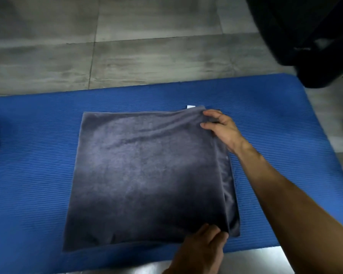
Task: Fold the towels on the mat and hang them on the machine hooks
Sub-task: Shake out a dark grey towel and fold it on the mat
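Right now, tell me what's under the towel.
The blue mat shows all round the grey towel, so the towel lies on it. A lower towel layer peeks out along the right edge. Anything else beneath is covered.

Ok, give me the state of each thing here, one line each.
Towel: folded, lying flat on the mat, right edge layers uneven.
Mat: spread flat on the floor.
Right hand: pinching the towel's far right corner.
Left hand: gripping the towel's near right corner.
White tag: peeking out at the far edge.
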